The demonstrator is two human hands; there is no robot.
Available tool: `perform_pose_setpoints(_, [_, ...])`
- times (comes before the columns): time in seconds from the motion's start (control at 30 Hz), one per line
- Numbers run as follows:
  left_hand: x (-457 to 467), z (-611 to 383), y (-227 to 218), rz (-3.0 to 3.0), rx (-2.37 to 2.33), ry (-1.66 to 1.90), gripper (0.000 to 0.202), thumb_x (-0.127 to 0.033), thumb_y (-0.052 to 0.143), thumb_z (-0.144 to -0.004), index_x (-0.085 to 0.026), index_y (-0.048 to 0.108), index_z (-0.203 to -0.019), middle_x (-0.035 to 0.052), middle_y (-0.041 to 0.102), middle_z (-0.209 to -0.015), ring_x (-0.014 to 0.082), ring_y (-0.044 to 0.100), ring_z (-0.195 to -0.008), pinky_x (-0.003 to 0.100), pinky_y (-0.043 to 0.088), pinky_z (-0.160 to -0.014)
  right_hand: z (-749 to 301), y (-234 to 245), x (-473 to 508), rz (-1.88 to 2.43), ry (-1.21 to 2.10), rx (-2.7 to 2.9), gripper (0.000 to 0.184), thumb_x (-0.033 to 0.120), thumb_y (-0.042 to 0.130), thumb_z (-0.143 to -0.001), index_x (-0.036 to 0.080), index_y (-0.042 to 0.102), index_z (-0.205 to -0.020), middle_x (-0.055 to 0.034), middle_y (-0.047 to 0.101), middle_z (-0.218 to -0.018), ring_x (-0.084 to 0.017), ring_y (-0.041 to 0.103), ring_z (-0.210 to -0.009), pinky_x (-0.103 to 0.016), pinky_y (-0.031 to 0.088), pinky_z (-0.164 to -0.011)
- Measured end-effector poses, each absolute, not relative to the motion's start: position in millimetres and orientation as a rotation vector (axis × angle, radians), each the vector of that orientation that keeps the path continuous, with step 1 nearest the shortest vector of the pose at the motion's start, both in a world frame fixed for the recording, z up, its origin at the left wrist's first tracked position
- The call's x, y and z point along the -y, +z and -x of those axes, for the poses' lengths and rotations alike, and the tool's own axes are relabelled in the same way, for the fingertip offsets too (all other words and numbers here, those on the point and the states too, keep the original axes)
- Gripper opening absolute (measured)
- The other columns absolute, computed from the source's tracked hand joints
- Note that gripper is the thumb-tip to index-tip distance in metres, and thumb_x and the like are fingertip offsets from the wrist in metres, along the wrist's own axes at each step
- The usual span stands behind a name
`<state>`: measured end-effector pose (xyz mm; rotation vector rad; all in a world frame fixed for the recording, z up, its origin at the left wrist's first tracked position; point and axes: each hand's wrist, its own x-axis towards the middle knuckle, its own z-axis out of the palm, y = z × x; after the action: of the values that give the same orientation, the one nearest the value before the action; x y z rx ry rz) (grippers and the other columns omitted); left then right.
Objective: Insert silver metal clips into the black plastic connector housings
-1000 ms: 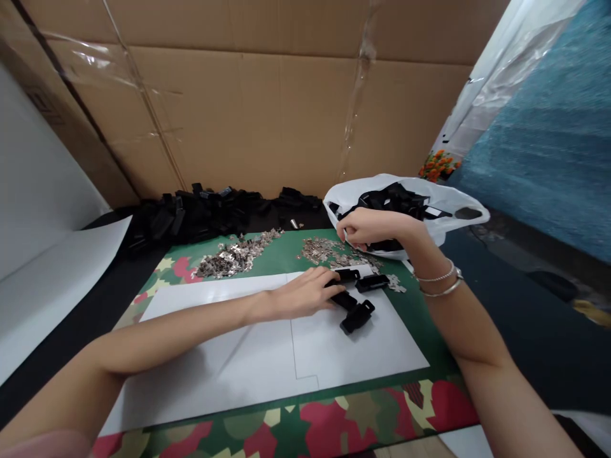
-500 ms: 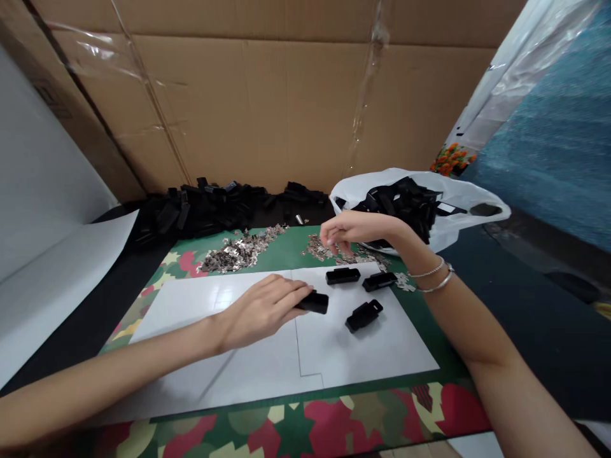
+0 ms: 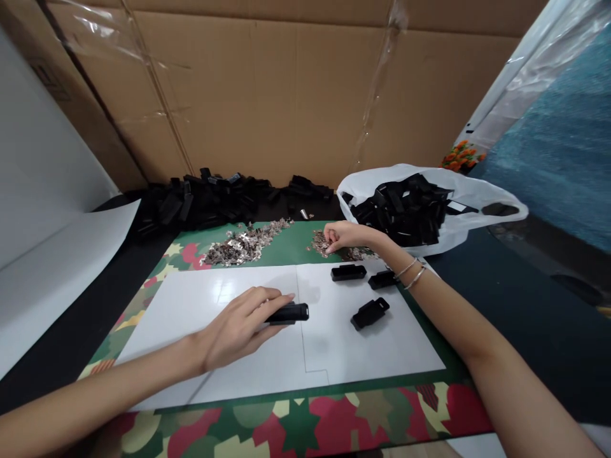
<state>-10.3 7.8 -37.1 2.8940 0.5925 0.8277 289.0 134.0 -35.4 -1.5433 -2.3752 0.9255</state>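
Observation:
My left hand [image 3: 241, 324] grips a black plastic clip [image 3: 290, 313] and holds it down on the white board [image 3: 248, 369]. My right hand [image 3: 346, 236] reaches to the right pile of small metal pieces [image 3: 321, 242], fingertips pinched into it; whether a piece is held I cannot make out. Three more black clips lie on the board: one [image 3: 348, 272], one [image 3: 382, 279] by my right wrist, and one [image 3: 370, 313] nearer me.
A second pile of metal pieces [image 3: 241, 245] lies left of the first. Several black clips are heaped along the cardboard wall [image 3: 214, 200]. A white plastic bag [image 3: 458, 191] full of black clips sits at the right. A camouflage-pattern mat [image 3: 296, 426] lies under the board.
My left hand pulled one black clip away from the others, leftward and toward me. My right hand left the bag's edge and dropped onto the right metal pile.

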Motion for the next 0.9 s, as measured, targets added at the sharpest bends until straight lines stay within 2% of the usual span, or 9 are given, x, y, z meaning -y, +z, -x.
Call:
perform_pose_setpoints(0.2, [-10.3,11.9,-43.7,-2.852,-0.594,0.844,0.042,-0.022,0.050,-0.089,-0.019,0.040,-0.130,0.0092,0.060,-0.098,0.0183,0.060,-0.089,0.031,0.054,-0.075,-290.0,-28.1,-134.9,1.433,1.130,2.355,0.019,0.027,0.069,-0.060,0.014,0.055,-0.061,0.0024,0.051,-0.055,-0.010,0.045,-0.055,-0.024,0.034,-0.054])
perform_pose_setpoints(0.4, [-11.9,12.1,-46.6,-2.816,-0.610,0.805,0.042,-0.022,0.051,-0.089,-0.019,0.040,-0.130,0.0093,0.059,-0.100,0.0184,0.059,-0.091,0.032,0.054,-0.077,-277.6,5.9,-111.3,1.203,1.325,2.212,0.024,0.038,0.068,-0.068,0.015,0.062,-0.072,0.0007,0.058,-0.066,-0.009,0.051,-0.060,-0.023,0.040,-0.058])
perform_pose_setpoints(0.63, [-10.7,12.0,-46.0,-2.819,-0.592,0.773,0.042,-0.021,0.051,-0.089,-0.018,0.038,-0.129,0.0091,0.058,-0.100,0.0182,0.058,-0.091,0.032,0.054,-0.077,-244.4,45.1,-66.6,0.843,1.649,2.064,0.019,0.029,0.075,-0.065,0.013,0.064,-0.069,0.0025,0.059,-0.059,-0.007,0.052,-0.055,-0.020,0.042,-0.052])
perform_pose_setpoints(0.9, [-10.0,11.2,-45.6,-2.825,-0.583,0.762,0.037,-0.020,0.049,-0.090,-0.017,0.041,-0.125,0.0091,0.058,-0.101,0.0175,0.058,-0.091,0.030,0.054,-0.079,-238.0,61.5,-42.9,0.754,1.659,2.055,0.016,0.025,0.076,-0.066,0.013,0.065,-0.069,0.0027,0.058,-0.059,-0.006,0.051,-0.053,-0.018,0.041,-0.049])
